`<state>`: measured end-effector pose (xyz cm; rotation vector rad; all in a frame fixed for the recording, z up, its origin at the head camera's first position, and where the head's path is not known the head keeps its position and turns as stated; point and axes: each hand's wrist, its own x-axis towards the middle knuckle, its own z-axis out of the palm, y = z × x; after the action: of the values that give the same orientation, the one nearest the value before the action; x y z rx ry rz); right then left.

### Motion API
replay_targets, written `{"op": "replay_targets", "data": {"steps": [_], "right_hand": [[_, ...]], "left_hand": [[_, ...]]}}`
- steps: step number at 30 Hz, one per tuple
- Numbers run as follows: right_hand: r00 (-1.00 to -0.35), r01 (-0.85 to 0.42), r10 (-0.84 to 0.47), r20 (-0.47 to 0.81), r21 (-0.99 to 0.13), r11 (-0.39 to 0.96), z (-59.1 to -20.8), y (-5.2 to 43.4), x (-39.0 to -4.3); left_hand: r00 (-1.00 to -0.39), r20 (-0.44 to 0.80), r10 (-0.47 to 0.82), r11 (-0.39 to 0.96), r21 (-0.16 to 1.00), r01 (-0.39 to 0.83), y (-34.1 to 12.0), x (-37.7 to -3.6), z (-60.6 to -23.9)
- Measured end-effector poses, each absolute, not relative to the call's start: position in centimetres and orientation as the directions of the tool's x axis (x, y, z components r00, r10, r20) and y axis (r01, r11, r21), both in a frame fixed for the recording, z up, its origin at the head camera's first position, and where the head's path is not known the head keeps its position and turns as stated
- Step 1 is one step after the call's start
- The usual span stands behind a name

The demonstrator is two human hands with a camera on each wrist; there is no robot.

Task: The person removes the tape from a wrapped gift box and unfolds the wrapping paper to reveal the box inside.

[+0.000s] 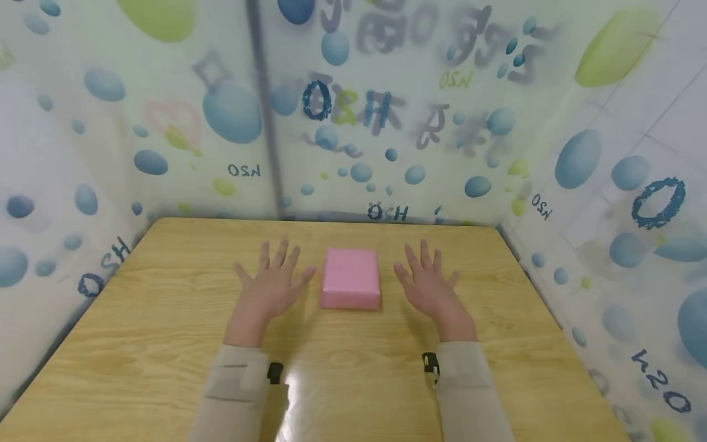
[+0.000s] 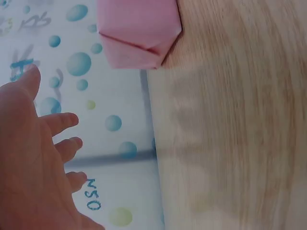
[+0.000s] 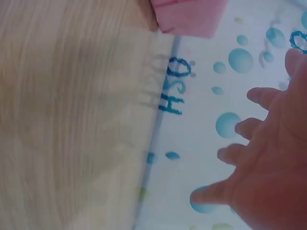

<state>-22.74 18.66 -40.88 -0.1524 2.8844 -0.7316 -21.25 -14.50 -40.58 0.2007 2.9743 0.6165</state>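
Hands [image 1: 273, 283] [image 1: 428, 282] (both spread) flank pink box [image 1: 350, 277] on table [image 1: 166, 319].

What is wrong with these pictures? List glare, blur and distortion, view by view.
Head view: glare patch on the table between the sleeves, back wall print smeared, edges bowed by the wide lens. Left wrist view: left hand soft and close, pink box cut off at the top. Right wrist view: right hand blurred, finger shadows fall on the wood.
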Motion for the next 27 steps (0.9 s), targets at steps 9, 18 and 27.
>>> {"op": "replay_targets", "data": {"steps": [9,18,27], "right_hand": [[-0.924,-0.107,-0.326,-0.201,-0.683,0.723,-43.0,15.3,-21.6],[-0.914,-0.14,-0.352,-0.2,-0.66,0.738,-43.3,14.0,-20.6],[-0.909,-0.205,-0.389,-0.147,-0.655,0.727,-41.2,14.7,-20.0]], "left_hand": [[-0.951,-0.098,0.293,0.751,0.64,0.165,-11.8,-21.2,-43.0],[-0.941,-0.056,0.334,0.613,0.771,0.172,-10.4,-20.1,-44.1],[-0.954,-0.056,0.294,0.601,0.787,0.139,-10.5,-20.0,-42.1]]}}
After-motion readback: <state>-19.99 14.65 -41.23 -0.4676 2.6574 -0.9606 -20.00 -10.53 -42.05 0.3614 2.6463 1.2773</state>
